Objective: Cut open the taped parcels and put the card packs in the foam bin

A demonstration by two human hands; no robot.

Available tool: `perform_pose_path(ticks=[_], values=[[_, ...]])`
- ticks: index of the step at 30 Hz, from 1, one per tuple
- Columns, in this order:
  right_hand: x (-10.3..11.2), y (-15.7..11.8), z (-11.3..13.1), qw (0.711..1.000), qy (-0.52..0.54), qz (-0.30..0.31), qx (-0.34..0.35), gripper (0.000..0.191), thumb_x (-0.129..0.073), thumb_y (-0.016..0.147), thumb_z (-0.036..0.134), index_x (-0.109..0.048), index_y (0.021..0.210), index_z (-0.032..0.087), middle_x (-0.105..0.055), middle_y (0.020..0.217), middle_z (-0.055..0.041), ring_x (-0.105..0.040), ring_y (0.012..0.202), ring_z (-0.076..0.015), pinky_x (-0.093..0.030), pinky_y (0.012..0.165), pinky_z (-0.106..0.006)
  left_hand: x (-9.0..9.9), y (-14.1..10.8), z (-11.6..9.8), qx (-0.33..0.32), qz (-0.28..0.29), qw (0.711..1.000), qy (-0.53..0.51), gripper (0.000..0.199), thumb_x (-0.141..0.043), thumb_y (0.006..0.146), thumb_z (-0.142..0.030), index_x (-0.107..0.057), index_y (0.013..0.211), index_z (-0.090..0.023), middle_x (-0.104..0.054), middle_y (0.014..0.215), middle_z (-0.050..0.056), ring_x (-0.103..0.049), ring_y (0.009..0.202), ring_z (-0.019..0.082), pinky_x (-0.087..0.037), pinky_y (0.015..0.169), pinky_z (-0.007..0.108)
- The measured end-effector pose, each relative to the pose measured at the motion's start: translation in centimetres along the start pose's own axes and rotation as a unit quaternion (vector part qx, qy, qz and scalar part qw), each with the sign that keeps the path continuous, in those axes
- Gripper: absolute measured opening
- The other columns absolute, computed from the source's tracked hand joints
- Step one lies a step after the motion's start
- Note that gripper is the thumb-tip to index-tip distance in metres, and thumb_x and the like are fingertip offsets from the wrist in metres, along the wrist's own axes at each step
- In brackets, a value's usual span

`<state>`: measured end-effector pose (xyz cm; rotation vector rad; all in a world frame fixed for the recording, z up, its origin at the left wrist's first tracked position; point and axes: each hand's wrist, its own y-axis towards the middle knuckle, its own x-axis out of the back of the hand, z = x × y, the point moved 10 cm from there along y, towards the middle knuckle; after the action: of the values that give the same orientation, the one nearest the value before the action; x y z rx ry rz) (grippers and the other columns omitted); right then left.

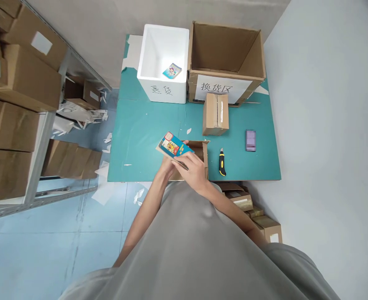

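A person in a gray shirt [190, 233] holds a blue book [171, 146] above the near side of a green table [140, 125], partly over an open box [206, 160]. The left hand [167, 167] is closed on the book from beneath, probably to bear its weight, while the right hand [194, 170] is clamped on its lower edge, a grip that likely steadies it and keeps the cover turned up to view. The open box sits close to the body, seemingly for short reach; a yellow-and-black knife [222, 163] lies just beside it, blade pointing away (a sensible way to park a cutter). A phone [250, 140] rests farther right, apart from the cardboard. At the back, a white foam box [165, 89] and a large cardboard box [224, 46] stand side by side, their handwritten fronts facing the person, presumably to be read at a glance, with a small carton [211, 117] before the larger one. The book, tilted, shows a bright blue cover with a red-and-yellow picture panel, a round red-edged mark at one corner and pale lettering too small to read; tan layers show beneath, though whether they are pages or another volume cannot be told.
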<state>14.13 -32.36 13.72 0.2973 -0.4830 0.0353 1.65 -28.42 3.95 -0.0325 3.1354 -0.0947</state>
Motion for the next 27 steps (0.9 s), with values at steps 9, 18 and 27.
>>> perform_pose_path(ticks=[9,18,27], values=[[3.6,1.5,-9.1,0.975,0.154,-0.065,-0.149,0.031,-0.071,0.097,0.050,-0.074,0.116,0.025,-0.080,0.112,-0.0072,-0.077,0.103,-0.0227,-0.063,0.095,-0.038,3.4,1.9,-0.6,0.071,-0.043,0.992,-0.093,0.039,-0.095,0.068,-0.036,-0.081,0.101,-0.020,-0.080,0.097,0.006,-0.066,0.076,0.014,-0.049,0.068,0.027],[4.6,0.5,-7.2,0.979,0.189,-0.018,-0.070,0.018,-0.067,0.102,0.044,-0.077,0.103,0.029,-0.079,0.131,-0.0069,-0.069,0.135,-0.0272,-0.054,0.115,-0.049,3.7,-0.3,-5.4,-0.064,-0.038,0.994,0.081,0.011,-0.079,0.088,-0.034,-0.078,0.087,-0.024,-0.083,0.108,0.009,-0.072,0.095,0.022,-0.051,0.076,0.032],[5.2,-0.6,-10.2,0.954,0.233,-0.027,-0.185,0.036,-0.068,0.099,0.057,-0.079,0.111,0.025,-0.083,0.113,-0.0071,-0.077,0.106,-0.0226,-0.064,0.092,-0.037,2.7,-1.7,-3.7,0.046,0.063,0.996,0.035,0.031,-0.082,0.087,-0.046,-0.087,0.107,-0.022,-0.083,0.112,0.011,-0.076,0.094,0.024,-0.061,0.079,0.033]])
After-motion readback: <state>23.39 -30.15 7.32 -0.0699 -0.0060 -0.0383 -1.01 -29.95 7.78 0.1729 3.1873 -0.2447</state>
